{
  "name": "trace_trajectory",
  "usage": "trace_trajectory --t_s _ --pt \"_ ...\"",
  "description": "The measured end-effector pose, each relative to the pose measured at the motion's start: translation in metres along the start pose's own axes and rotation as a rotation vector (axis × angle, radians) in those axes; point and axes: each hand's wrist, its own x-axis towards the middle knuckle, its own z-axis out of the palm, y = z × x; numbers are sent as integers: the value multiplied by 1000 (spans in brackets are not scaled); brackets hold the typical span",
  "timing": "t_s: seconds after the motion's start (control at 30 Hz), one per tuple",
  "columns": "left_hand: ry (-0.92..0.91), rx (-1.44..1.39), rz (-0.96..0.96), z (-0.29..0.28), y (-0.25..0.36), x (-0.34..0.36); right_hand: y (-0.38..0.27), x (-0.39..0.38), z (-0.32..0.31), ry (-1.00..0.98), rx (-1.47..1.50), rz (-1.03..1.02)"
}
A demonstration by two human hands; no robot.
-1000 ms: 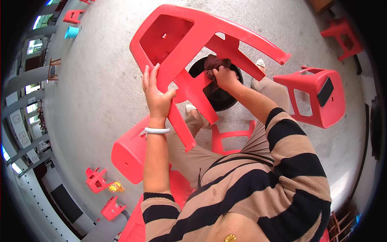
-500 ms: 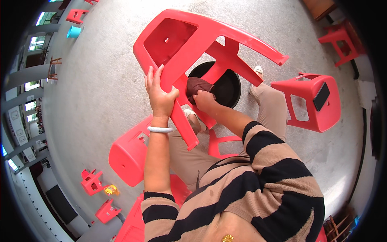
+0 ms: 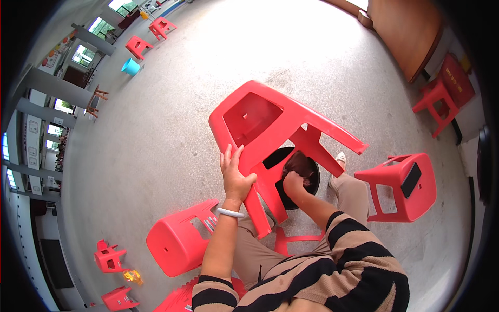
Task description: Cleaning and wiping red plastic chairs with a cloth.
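On the concrete floor (image 3: 156, 156), near its middle, we see a red plastic stool (image 3: 270, 130) tipped on its side, legs pointing right and toward us, its hollow underside facing up and left. Our left hand (image 3: 235, 177) grips one leg of this stool from the left: thumb on the near face, fingers (image 3: 227, 155) spread slightly and laid along the leg's outer face. A pale bangle (image 3: 230, 212) sits on that wrist. Our right hand (image 3: 294, 183) is closed on a dark brown cloth (image 3: 300, 162), fingers curled together around it; cloth and hand lie between two legs of the stool, over a black round basin (image 3: 312, 179) standing on the floor just behind the stool. Whether the cloth touches the basin or the stool leg we cannot tell.

Just beside the basin on the right, a second red stool (image 3: 403, 187) lies on its side with a dark rectangular slot showing. Toward the lower left edge of the floor a third red stool (image 3: 179, 239) lies tipped over, near our left knee. Further small red stools (image 3: 138, 47) and a blue bucket (image 3: 130, 66) stand well apart at the far left corner.
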Motion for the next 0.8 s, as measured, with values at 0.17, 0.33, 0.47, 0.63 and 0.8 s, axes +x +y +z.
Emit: trace_trajectory --t_s 0.17,0.33,0.47,0.63,0.8 --pt "33 76 -35 -7 -16 -3 -64 -42 -16 -180 -101 -376" --pt "8 52 -47 -9 -20 -2 -1 -5 -61 -166 -89 -456" --pt "0 31 -61 -14 -11 -1 32 36 -85 -47 -138 -251" --pt "16 42 -66 -10 -18 -2 14 46 -52 -5 -36 -108" --pt "18 66 -88 -11 -10 -3 -57 3 -26 -165 -7 -408"
